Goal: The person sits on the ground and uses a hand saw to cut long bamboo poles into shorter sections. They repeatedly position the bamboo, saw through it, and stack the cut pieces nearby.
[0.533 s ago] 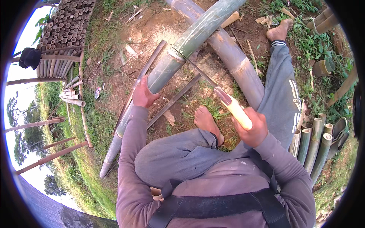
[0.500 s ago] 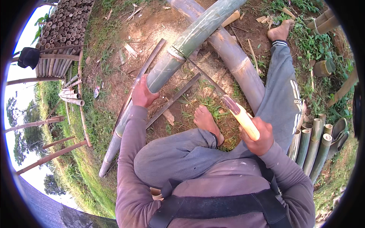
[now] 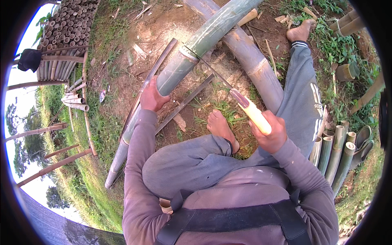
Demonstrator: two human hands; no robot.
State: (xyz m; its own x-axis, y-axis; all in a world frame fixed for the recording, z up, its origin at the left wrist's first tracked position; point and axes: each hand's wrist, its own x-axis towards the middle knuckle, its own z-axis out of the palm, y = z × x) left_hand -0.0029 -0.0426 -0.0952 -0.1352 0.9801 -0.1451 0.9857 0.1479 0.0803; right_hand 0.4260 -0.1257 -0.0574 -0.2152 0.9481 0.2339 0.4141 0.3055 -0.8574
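Note:
A thick green bamboo pole [image 3: 177, 72] slants from the far right down to the near left. My left hand [image 3: 152, 96] is wrapped round it below a pale node, thumb on its right side. In my right hand [image 3: 270, 131] is a hand saw [image 3: 254, 114] with a pale handle, its thin blade set in a dark cut across the pole near the node. A greyish bamboo pole [image 3: 257, 67] lies crosswise beneath the green one. Dark flat strips [image 3: 185, 103] run along both sides of the green pole.
Sawdust [image 3: 163, 30] and split scraps cover the soil. Several cut bamboo tubes [image 3: 338, 149] stand at my right. My bare left foot [image 3: 221, 126] rests near the pole, and my right leg [image 3: 300, 85] stretches forward. A rack of stacked bamboo pieces [image 3: 67, 28] stands far left.
My right hand and the saw have moved forward and left, pushing the blade further through the cut. My left hand keeps its hold on the pole.

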